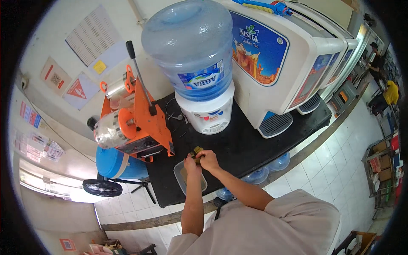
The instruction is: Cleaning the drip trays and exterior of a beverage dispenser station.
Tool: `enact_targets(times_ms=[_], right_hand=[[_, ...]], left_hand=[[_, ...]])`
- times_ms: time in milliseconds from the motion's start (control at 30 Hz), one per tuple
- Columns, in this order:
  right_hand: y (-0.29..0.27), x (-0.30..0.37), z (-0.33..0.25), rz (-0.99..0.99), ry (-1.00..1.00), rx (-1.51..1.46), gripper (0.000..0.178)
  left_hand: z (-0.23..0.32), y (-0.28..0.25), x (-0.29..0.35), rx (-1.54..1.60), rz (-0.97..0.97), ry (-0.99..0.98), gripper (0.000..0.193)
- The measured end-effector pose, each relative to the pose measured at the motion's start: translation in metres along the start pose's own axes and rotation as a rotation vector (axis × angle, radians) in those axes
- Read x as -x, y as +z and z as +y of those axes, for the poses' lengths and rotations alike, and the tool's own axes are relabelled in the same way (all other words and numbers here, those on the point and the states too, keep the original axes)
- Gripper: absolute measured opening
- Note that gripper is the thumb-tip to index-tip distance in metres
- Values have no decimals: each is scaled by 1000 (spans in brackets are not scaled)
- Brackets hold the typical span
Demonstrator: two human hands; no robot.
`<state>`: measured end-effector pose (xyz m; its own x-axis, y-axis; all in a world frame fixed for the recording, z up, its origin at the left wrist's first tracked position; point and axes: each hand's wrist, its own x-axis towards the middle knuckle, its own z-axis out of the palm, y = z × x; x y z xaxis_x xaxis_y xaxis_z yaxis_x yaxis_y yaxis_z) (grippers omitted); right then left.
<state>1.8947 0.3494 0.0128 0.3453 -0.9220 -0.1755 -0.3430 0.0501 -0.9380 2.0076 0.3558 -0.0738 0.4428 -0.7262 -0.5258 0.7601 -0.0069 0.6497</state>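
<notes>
My left hand (192, 165) and my right hand (208, 160) are close together over the black table, both closed. Between them they grip a small greenish-brown object (196, 151) with an uneven outline. My fingers cover much of it, so its kind is unclear. Directly below lies a clear plastic container (178, 173) at the table's near edge, partly hidden by my left forearm. Its contents are hard to make out.
An orange cup-sealing machine (144, 117) with a long lever stands left. Behind my hands is a white water dispenser (208, 119) under a big blue bottle (187, 46). A drink dispenser (297, 63) stands right. A fan (102, 188) and blue drum (111, 162) are left of the table.
</notes>
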Motion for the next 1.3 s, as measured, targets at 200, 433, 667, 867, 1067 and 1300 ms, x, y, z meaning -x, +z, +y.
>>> enact_targets(times_ms=[200,433,667,867,1067,1300], right_hand=[[76,-15,38,269,-200,28,42],[96,28,21,-197,-72,-190,33],[99,40,3,-67,-44,-50,25],[109,14,25,25,-77,63,18],[114,2,44,23,-40,-37,18],[109,0,48,56,-20,-23,14]], left_hand=[[-1,-34,62,-195,-314,297,31],[47,-15,117,68,202,-59,45],[27,-64,85,171,114,-142,50],[16,-56,71,218,19,-79,42],[12,-54,61,199,83,-128,38],[21,-35,82,149,190,-175,38]])
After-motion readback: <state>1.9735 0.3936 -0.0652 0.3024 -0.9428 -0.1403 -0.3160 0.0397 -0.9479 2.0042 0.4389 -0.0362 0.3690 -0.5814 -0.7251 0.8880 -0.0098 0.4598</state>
